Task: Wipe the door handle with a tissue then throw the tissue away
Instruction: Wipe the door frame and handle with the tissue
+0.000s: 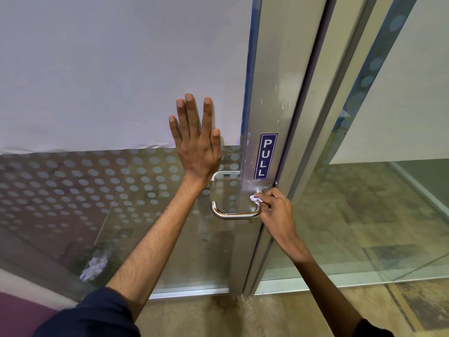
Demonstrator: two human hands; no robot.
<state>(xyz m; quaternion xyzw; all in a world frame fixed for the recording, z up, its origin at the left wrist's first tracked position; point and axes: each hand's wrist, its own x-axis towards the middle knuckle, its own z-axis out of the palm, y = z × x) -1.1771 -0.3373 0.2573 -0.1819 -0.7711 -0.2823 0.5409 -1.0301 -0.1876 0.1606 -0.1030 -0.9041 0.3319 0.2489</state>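
A curved steel door handle (233, 215) is fixed to the metal frame of a glass door. My right hand (277, 210) pinches a small white tissue (255, 198) and presses it against the handle's upper right end, just under a blue PULL sticker (265, 156). My left hand (195, 139) lies flat against the door's frosted panel, fingers spread, to the upper left of the handle. It holds nothing.
The metal door frame (272, 93) runs upright beside a fixed glass panel (364, 203) on the right. Dotted film covers the lower glass (97, 186). A crumpled white paper (93, 267) shows behind the glass, low on the left. Speckled floor (243, 317) lies below.
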